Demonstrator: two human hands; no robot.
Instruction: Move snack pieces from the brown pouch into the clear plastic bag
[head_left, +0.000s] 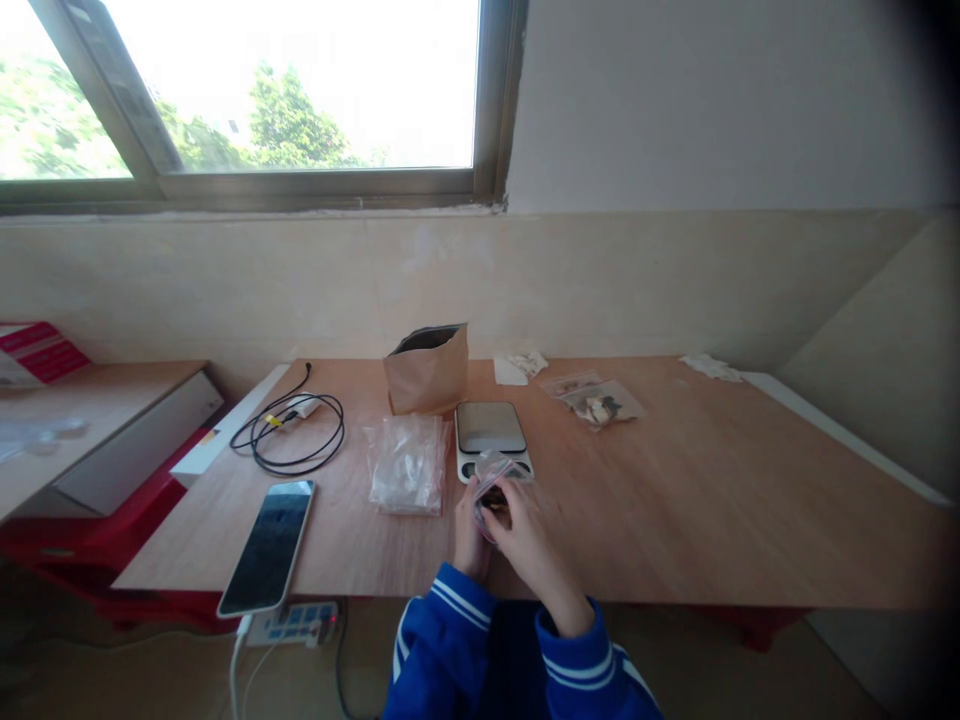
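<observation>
Both hands meet at the tabletop's (675,500) near edge, left hand (470,540) and right hand (529,540) gripping a small clear bag (491,480). Just beyond them sits a scale (491,430); left of them lie plastic bags (407,465), farther left a phone (268,545).

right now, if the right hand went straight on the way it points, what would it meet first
Probably the scale. The right hand points up and left, away from the person, holding a small bag with the left hand; the scale lies just beyond, though depth is unclear.
</observation>
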